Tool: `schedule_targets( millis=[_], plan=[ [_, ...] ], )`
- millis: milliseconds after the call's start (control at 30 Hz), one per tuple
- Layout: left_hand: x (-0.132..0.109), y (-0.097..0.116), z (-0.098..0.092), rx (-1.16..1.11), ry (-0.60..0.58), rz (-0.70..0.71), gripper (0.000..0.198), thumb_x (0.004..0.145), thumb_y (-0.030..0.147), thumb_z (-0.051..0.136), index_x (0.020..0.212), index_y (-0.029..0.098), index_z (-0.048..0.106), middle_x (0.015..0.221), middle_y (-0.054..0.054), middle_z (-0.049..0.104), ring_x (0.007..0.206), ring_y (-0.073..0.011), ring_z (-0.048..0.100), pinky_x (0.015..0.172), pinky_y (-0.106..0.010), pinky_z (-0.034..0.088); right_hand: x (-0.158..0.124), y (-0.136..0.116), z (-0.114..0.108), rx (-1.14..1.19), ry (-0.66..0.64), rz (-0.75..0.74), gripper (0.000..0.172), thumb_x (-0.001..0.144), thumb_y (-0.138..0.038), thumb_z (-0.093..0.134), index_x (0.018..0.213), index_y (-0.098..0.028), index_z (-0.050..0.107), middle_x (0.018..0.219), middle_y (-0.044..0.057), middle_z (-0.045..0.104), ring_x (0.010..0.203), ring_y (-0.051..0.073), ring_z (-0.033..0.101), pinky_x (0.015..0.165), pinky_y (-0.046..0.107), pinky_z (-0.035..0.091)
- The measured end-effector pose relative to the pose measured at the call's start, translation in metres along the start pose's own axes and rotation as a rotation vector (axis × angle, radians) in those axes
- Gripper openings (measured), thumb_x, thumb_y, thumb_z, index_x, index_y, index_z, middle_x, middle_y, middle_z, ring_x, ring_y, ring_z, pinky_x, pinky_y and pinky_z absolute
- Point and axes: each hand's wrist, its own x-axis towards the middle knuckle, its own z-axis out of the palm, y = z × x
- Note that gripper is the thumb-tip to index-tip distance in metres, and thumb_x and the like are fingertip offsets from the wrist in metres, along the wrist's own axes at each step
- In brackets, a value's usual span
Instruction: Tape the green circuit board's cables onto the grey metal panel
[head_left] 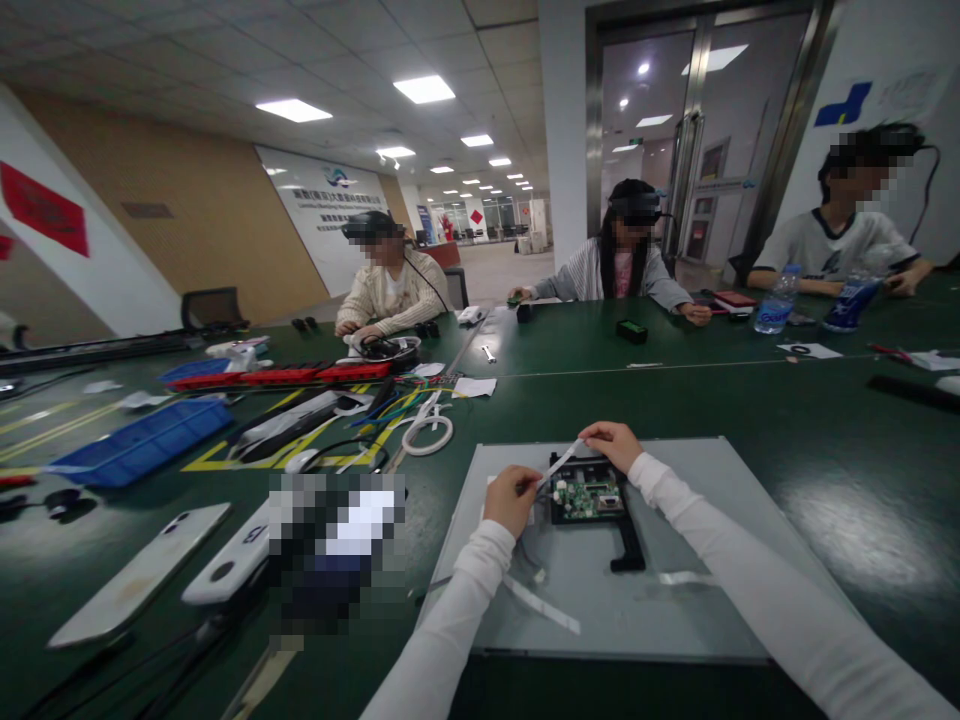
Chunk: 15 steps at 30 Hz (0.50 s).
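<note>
A thin white strip (560,461) stretches between my two hands, slanting up to the right above a green circuit board. My left hand (513,497) pinches its lower end; my right hand (613,444) grips the upper end with fingertips together. Whether the strip is tape or flat cable, I cannot tell. Beneath lies the circuit board (589,501), set in a black bracket (628,545) with an arm reaching toward me. Both rest on a grey panel (712,610). Another white strip (541,606) lies near my left forearm, and a short pale piece (686,578) beside my right sleeve.
To the left are a white phone (142,575), a white device (232,560), a blue tray (142,440) and a coil of white cable (427,434). Several people sit across the green table (750,400). Two bottles, one a water bottle (777,300), stand at the far right.
</note>
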Motion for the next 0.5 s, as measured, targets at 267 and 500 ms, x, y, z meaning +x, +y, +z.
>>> schedule_targets(
  millis=[267, 500],
  plan=[
    [0.0005, 0.0007, 0.0, 0.051, -0.021, 0.073, 0.017, 0.068, 0.009, 0.051, 0.071, 0.018, 0.064, 0.076, -0.003, 0.06, 0.072, -0.0151, 0.055, 0.068, -0.026, 0.043, -0.0013, 0.0009, -0.0005, -0.058, -0.023, -0.035, 0.02, 0.064, -0.025, 0.056, 0.079, -0.015, 0.065, 0.082, 0.004, 0.066, 0.078, 0.016, 0.059, 0.077, 0.032, 0.045],
    [0.0003, 0.0017, 0.001, 0.095, -0.029, 0.068, 0.02, 0.067, 0.004, 0.05, 0.072, 0.017, 0.064, 0.076, -0.002, 0.06, 0.073, -0.0138, 0.055, 0.069, -0.025, 0.043, -0.0023, -0.0003, -0.0007, -0.15, -0.064, -0.096, 0.017, 0.065, -0.022, 0.056, 0.077, -0.018, 0.067, 0.09, 0.003, 0.064, 0.085, 0.016, 0.057, 0.082, 0.031, 0.042]
  ],
)
